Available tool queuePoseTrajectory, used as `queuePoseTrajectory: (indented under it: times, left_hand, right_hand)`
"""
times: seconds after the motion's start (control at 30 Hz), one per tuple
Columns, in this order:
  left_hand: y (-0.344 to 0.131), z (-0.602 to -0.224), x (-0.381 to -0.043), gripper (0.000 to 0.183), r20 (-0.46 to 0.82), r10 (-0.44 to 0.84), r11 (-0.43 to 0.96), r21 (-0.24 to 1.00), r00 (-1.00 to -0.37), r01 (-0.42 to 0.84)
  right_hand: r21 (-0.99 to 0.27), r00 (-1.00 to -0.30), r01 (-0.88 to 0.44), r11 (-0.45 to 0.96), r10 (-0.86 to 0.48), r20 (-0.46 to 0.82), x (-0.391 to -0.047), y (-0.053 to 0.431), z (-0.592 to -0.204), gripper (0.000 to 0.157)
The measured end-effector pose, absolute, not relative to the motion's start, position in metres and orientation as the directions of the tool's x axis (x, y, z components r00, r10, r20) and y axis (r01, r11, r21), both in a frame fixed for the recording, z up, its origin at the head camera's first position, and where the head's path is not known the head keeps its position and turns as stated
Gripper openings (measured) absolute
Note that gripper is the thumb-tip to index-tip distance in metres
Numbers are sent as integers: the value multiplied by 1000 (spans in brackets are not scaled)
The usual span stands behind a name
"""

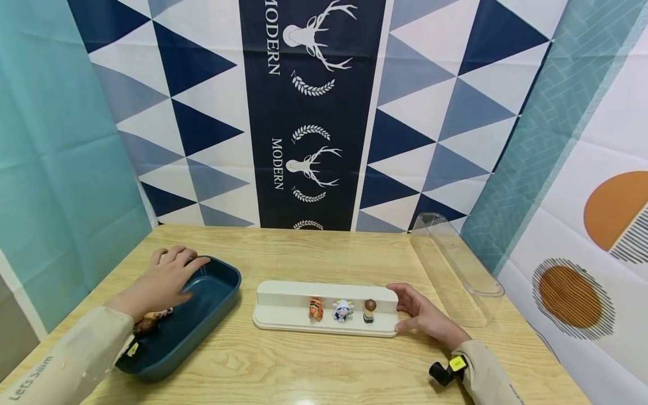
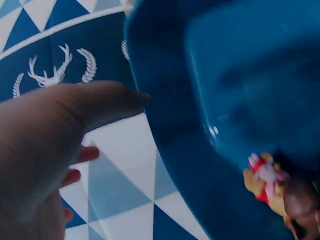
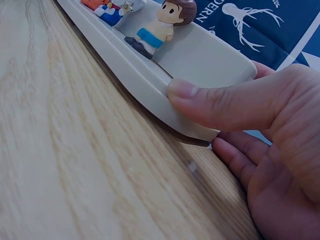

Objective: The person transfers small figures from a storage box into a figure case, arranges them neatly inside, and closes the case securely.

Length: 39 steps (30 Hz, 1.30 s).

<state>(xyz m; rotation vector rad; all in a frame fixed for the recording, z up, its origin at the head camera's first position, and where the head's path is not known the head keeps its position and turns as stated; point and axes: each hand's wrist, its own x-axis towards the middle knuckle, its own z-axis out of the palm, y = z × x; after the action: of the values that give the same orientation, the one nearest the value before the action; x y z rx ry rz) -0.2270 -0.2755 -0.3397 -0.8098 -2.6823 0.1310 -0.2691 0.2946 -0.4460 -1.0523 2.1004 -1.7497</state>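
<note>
My left hand (image 1: 164, 281) is over the far left part of a dark blue basin (image 1: 230, 284), fingers spread, nothing held. In the left wrist view its thumb lies beside the basin's rim. Small figurines (image 2: 267, 182) lie inside the basin, partly hidden by the forearm in the head view. My right hand (image 1: 430, 318) grips the right end of a white stepped display stand (image 1: 283, 315), thumb on the front edge. On the stand's lower step are an orange tiger figurine (image 1: 316, 309), a white horned figurine (image 1: 342, 310) and a brown-haired boy figurine (image 3: 157, 30).
A clear plastic cover (image 1: 455, 264) lies at the right rear of the wooden table (image 1: 283, 365). Patterned cloth (image 1: 314, 112) hangs behind the table, with more fabric on both sides.
</note>
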Motion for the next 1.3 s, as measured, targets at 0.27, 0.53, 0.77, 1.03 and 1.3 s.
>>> queuePoseTrajectory:
  times: [0.27, 0.53, 0.77, 1.03, 1.3]
  left_hand:
    - [-296, -351, -229, 63, 213, 520, 847, -250, -827, 468]
    - [-315, -358, -234, 62, 164, 618, 772, -314, -769, 554]
    - [-325, -357, -238, 54, 129, 704, 684, -386, -698, 619]
    - [-329, -359, -242, 45, 63, 687, 673, -432, -724, 601]
    - [-318, -361, -243, 34, -83, 633, 619, -541, -769, 568]
  right_hand:
    - [-930, -732, -364, 50, -633, 253, -267, 294, -444, 84]
    - [-930, -733, -365, 54, -632, 251, -267, 293, -444, 84]
    - [-931, -736, -363, 44, -626, 257, -268, 294, -446, 84]
    - [-931, -734, -362, 43, -629, 256, -268, 292, -445, 84]
    - [-929, -725, -367, 37, -637, 261, -269, 293, -445, 84]
